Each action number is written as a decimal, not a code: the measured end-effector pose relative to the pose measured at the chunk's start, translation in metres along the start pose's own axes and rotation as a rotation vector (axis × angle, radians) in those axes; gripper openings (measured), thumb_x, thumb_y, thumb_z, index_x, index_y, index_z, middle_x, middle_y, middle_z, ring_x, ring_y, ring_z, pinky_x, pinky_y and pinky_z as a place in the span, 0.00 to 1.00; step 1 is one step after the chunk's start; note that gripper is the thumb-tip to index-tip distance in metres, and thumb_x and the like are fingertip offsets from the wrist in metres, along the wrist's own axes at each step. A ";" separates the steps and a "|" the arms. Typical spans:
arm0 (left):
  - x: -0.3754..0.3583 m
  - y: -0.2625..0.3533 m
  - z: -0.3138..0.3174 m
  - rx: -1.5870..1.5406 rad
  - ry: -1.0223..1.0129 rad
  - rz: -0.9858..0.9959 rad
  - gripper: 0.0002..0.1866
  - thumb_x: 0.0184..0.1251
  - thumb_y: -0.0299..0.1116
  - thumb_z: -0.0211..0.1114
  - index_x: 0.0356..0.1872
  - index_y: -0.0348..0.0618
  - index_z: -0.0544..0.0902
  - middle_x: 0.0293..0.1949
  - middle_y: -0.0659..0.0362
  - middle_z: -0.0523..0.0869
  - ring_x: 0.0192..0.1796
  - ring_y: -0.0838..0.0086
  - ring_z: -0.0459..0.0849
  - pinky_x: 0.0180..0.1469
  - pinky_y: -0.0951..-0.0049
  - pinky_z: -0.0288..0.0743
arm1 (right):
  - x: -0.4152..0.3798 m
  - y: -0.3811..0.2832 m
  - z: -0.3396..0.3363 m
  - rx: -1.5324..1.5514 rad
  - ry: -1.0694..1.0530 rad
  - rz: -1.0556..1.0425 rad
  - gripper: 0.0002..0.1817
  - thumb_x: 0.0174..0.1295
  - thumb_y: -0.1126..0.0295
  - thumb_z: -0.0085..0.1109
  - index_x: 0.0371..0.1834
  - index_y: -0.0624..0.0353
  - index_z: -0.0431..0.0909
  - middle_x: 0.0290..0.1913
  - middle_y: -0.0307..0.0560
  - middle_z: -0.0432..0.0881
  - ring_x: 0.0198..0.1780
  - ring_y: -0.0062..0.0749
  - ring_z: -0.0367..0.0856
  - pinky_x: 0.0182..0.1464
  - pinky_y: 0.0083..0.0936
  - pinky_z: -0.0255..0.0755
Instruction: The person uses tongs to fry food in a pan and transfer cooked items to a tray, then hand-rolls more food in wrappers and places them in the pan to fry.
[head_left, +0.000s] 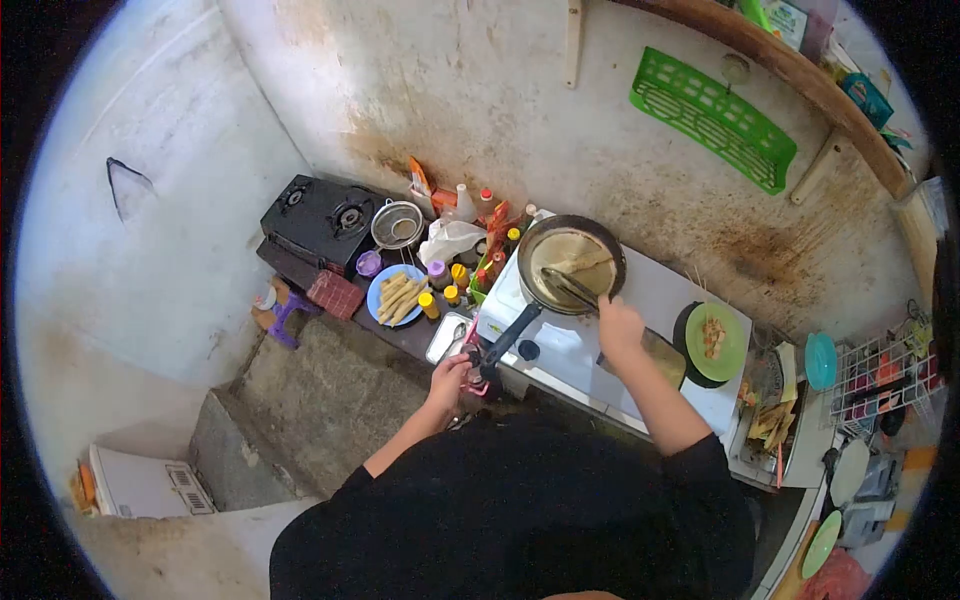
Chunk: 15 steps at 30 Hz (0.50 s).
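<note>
A dark frying pan [537,232] sits on the white stove top, with pale liquid and a pale flat piece of food [585,262] in it. My right hand [621,325] is closed around dark tongs [572,289], whose tips reach into the pan. The black pan handle [513,334] points toward my left hand [450,376], whose fingers are closed at its end. Just beside that hand lie a metal tray with a spoon [449,338] and some pink-edged item [479,386], partly covered.
A blue plate of rolled food [398,296] stands left, near yellow-capped bottles [428,305] and a black gas stove [320,222]. On the right are a green plate with food pieces [716,338], a wire rack [880,380] and a wooden shelf edge [790,62] overhead.
</note>
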<state>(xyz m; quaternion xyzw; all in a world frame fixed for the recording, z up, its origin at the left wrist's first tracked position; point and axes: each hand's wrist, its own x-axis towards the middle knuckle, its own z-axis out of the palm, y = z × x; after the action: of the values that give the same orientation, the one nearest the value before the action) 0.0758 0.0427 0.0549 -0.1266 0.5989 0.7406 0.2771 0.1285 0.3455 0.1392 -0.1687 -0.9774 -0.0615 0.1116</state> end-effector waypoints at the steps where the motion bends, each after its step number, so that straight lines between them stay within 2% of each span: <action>1: 0.002 0.004 -0.003 0.002 -0.003 -0.012 0.12 0.55 0.28 0.56 0.42 0.43 0.73 0.25 0.65 0.75 0.20 0.83 0.69 0.19 0.84 0.58 | -0.005 -0.007 -0.005 0.025 -0.028 0.040 0.09 0.48 0.73 0.49 0.34 0.54 0.73 0.26 0.46 0.75 0.27 0.41 0.78 0.25 0.33 0.71; 8: 0.023 0.022 -0.015 0.046 -0.128 -0.068 0.11 0.57 0.28 0.54 0.42 0.43 0.73 0.28 0.65 0.75 0.25 0.83 0.72 0.24 0.85 0.63 | -0.013 -0.023 -0.008 0.017 -0.077 0.227 0.11 0.47 0.71 0.51 0.36 0.53 0.72 0.27 0.48 0.76 0.28 0.43 0.78 0.27 0.36 0.71; 11: 0.031 0.026 -0.013 0.120 -0.165 -0.105 0.11 0.58 0.27 0.53 0.43 0.42 0.73 0.32 0.64 0.75 0.26 0.82 0.72 0.27 0.84 0.66 | -0.008 -0.037 0.002 -0.049 -0.137 0.272 0.10 0.50 0.70 0.49 0.37 0.51 0.73 0.30 0.44 0.76 0.29 0.39 0.79 0.26 0.33 0.72; 14: 0.033 0.034 -0.008 0.129 -0.219 -0.140 0.11 0.58 0.27 0.52 0.43 0.42 0.73 0.32 0.64 0.75 0.26 0.83 0.72 0.26 0.84 0.66 | -0.018 -0.049 -0.009 0.012 -0.086 0.260 0.11 0.50 0.70 0.50 0.38 0.51 0.73 0.31 0.46 0.76 0.31 0.41 0.78 0.28 0.35 0.72; 15: 0.038 0.032 -0.007 0.120 -0.251 -0.140 0.11 0.58 0.28 0.52 0.43 0.42 0.73 0.31 0.64 0.76 0.27 0.83 0.71 0.25 0.84 0.64 | -0.020 -0.050 -0.012 0.012 -0.117 0.293 0.13 0.47 0.68 0.54 0.39 0.51 0.72 0.32 0.47 0.76 0.32 0.42 0.78 0.29 0.36 0.72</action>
<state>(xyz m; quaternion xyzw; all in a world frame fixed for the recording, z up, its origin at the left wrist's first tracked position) 0.0259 0.0419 0.0597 -0.0577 0.5925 0.6922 0.4079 0.1317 0.2904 0.1419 -0.3121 -0.9475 -0.0288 0.0631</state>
